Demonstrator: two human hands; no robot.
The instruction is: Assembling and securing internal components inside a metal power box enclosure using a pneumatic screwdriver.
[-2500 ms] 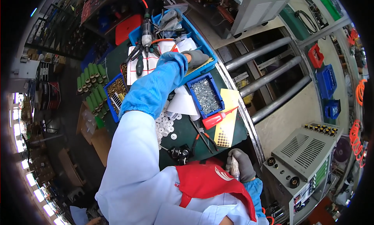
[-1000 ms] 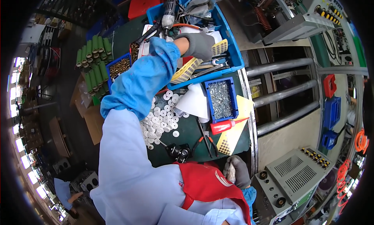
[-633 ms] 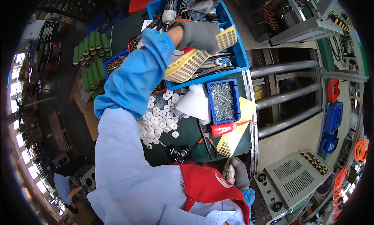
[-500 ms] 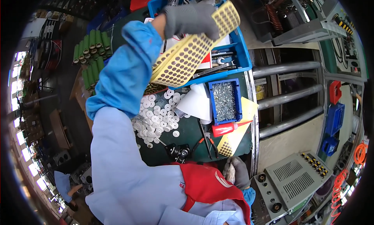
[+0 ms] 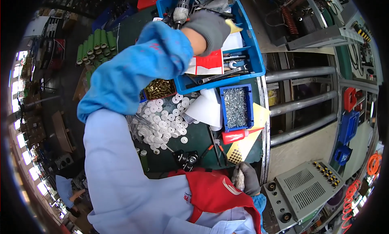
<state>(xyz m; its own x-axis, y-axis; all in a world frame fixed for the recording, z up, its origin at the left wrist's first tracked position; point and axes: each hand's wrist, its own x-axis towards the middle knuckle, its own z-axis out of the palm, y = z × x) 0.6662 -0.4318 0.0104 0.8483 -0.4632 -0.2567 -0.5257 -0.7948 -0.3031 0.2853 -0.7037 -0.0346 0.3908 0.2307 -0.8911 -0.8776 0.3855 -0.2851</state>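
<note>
hands, gloved: one left hand (image 5: 210, 32), one right hand (image 5: 251, 179). pale-ended tool (image 5: 240, 179): one. power drill (image 5: 181, 10): one. large blue tray (image 5: 256, 51): one. blue bin of silver hardware (image 5: 251, 108): one. red bottle (image 5: 234, 136): one. orange-handled pliers (image 5: 215, 142): one pair. steel rollers (image 5: 302, 74): three. vented control box (image 5: 310, 185): one. white washers (image 5: 162, 128): dozens, heaped, exact count not possible. green tubes (image 5: 97, 39): more than ten, overlapping.

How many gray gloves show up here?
2: one glove on the left hand, over the big blue bin; another glove on the right hand, near the yellow sheet. More could be hidden in the bin.
</note>
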